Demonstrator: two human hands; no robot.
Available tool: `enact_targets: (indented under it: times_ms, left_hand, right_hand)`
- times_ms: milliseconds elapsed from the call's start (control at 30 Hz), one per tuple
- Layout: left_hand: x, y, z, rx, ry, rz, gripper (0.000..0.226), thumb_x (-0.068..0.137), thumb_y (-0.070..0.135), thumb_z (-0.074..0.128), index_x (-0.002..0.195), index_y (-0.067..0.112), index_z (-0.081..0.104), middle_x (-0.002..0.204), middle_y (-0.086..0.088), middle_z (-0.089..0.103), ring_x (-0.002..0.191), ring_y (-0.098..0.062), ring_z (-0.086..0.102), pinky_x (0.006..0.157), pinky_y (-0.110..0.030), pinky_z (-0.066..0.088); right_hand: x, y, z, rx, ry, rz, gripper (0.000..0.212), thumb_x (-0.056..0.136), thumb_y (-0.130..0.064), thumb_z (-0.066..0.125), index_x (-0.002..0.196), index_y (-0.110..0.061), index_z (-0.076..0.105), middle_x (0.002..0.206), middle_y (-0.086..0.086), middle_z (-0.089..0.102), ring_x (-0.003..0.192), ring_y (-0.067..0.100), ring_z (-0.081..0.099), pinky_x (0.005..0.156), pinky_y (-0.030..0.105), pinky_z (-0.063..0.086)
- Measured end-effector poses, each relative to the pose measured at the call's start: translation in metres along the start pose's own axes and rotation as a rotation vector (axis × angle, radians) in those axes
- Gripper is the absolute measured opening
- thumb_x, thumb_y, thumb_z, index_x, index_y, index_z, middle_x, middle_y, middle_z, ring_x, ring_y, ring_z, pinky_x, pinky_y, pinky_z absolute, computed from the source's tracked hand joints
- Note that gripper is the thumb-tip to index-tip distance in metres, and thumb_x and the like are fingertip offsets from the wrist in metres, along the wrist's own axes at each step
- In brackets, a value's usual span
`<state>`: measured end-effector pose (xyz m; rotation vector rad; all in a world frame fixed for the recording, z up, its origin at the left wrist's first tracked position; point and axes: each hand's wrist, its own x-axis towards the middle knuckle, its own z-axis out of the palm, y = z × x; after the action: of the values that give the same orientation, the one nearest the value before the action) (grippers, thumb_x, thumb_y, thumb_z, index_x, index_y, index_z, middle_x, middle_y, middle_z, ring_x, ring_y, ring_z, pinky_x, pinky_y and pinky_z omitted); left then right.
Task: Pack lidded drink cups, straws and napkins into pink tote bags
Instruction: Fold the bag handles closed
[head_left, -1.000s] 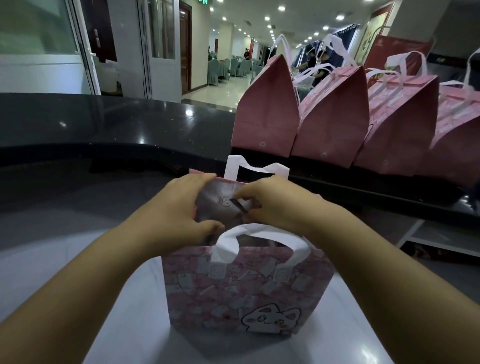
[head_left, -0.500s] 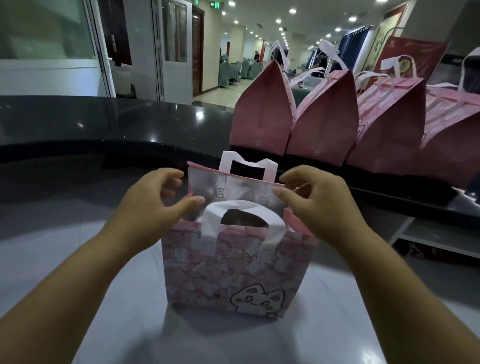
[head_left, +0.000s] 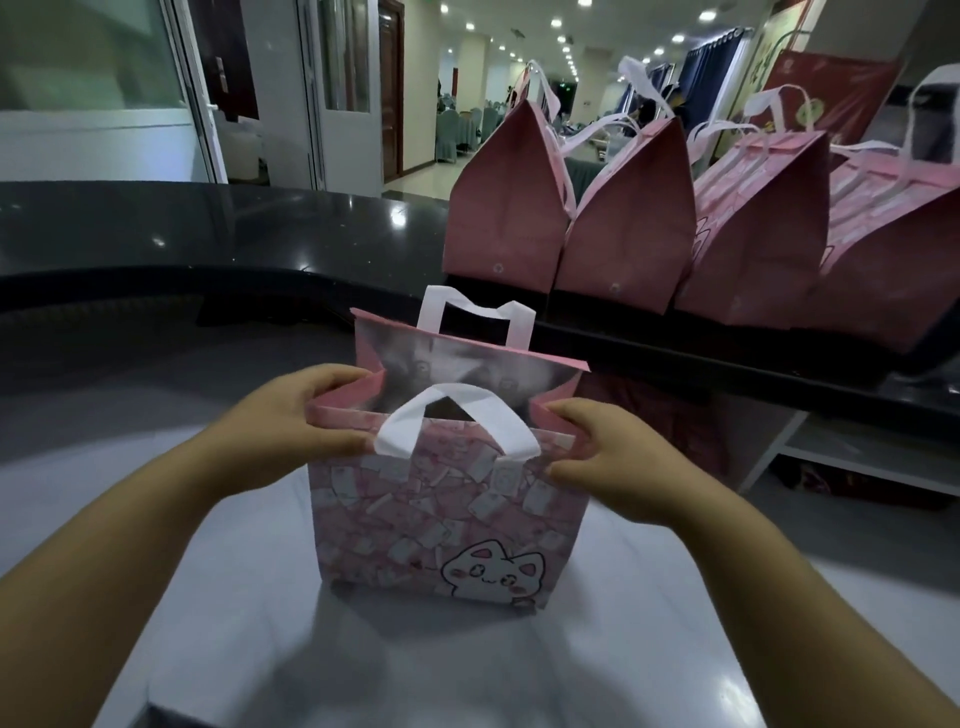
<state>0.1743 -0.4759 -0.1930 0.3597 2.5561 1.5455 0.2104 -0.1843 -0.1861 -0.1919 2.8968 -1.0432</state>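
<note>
Since the earlier frame the hands have been drawn apart from the mouth of the pink tote bag (head_left: 441, 519) and lowered to its near upper corners. The left corner is gripped by the left hand (head_left: 280, 431), thumb on the printed front and fingers curled over the rim. The right corner is pinched likewise by the right hand (head_left: 618, 457). The bag is stood upright on the pale desk (head_left: 249, 623), its mouth held wide, the silver lining shown and both white handles (head_left: 457, 413) raised. What lies inside cannot be made out. Four more pink bags (head_left: 623, 223) are lined up behind on the dark upper desk (head_left: 208, 228).
</note>
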Motion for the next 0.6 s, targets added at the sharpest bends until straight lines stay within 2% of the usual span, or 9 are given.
enact_targets:
  times_ms: [100, 233, 300, 367, 467, 533, 600]
  left_hand:
    - [0.006, -0.002, 0.005, -0.046, 0.005, 0.029, 0.073, 0.038, 0.060, 0.079, 0.104, 0.044, 0.054, 0.103, 0.019, 0.057, 0.092, -0.010, 0.059, 0.054, -0.014, 0.052]
    - [0.008, -0.013, 0.010, -0.145, 0.141, 0.040, 0.055, 0.067, 0.024, 0.076, 0.115, 0.033, 0.050, 0.105, 0.011, 0.058, 0.092, -0.012, 0.060, 0.062, -0.020, 0.052]
    - [0.004, -0.022, 0.013, -0.203, 0.191, 0.058, 0.049, 0.072, 0.016, 0.074, 0.112, 0.031, 0.051, 0.103, 0.006, 0.060, 0.092, -0.014, 0.061, 0.060, -0.019, 0.053]
    - [-0.002, -0.030, 0.020, -0.224, 0.239, 0.061, 0.045, 0.072, 0.016, 0.073, 0.110, 0.031, 0.053, 0.102, 0.006, 0.062, 0.092, -0.012, 0.061, 0.065, -0.022, 0.054]
    - [-0.014, -0.044, 0.033, -0.267, 0.265, 0.016, 0.048, 0.069, 0.020, 0.075, 0.112, 0.030, 0.054, 0.104, 0.007, 0.065, 0.096, -0.014, 0.062, 0.083, -0.037, 0.053]
    - [-0.022, -0.052, 0.040, -0.277, 0.255, -0.025, 0.054, 0.061, 0.034, 0.084, 0.109, 0.034, 0.058, 0.105, 0.007, 0.068, 0.100, -0.017, 0.063, 0.087, -0.040, 0.052]
    - [-0.029, -0.058, 0.045, -0.264, 0.242, -0.044, 0.068, 0.048, 0.053, 0.082, 0.109, 0.035, 0.059, 0.105, 0.009, 0.069, 0.099, -0.014, 0.064, 0.084, -0.038, 0.052]
  right_hand:
    - [0.006, 0.005, 0.008, 0.155, 0.036, -0.015, 0.051, 0.078, -0.008, 0.069, 0.125, -0.027, 0.059, 0.116, -0.007, 0.063, 0.098, 0.011, 0.064, 0.082, 0.034, 0.058]
    - [0.006, 0.015, 0.016, 0.392, 0.160, -0.003, 0.048, 0.076, -0.003, 0.073, 0.117, -0.024, 0.060, 0.116, 0.000, 0.063, 0.098, 0.017, 0.065, 0.081, 0.038, 0.058]
    - [0.000, 0.019, 0.024, 0.501, 0.253, -0.009, 0.049, 0.075, -0.007, 0.077, 0.116, -0.025, 0.057, 0.114, 0.001, 0.063, 0.097, 0.019, 0.066, 0.078, 0.037, 0.059]
    - [-0.010, 0.023, 0.035, 0.563, 0.342, -0.001, 0.042, 0.075, -0.013, 0.078, 0.109, -0.026, 0.059, 0.104, -0.002, 0.067, 0.091, 0.014, 0.068, 0.073, 0.031, 0.059]
    - [-0.026, 0.032, 0.056, 0.650, 0.398, 0.038, 0.030, 0.079, -0.021, 0.075, 0.102, -0.033, 0.059, 0.098, -0.007, 0.070, 0.090, 0.009, 0.067, 0.075, 0.028, 0.057]
    - [-0.035, 0.039, 0.067, 0.604, 0.371, 0.052, 0.031, 0.083, -0.025, 0.071, 0.105, -0.038, 0.055, 0.104, -0.014, 0.067, 0.097, 0.004, 0.063, 0.078, 0.022, 0.054]
    - [-0.041, 0.046, 0.077, 0.515, 0.296, 0.064, 0.036, 0.085, -0.024, 0.069, 0.113, -0.039, 0.051, 0.110, -0.021, 0.061, 0.103, -0.002, 0.057, 0.078, 0.016, 0.052]
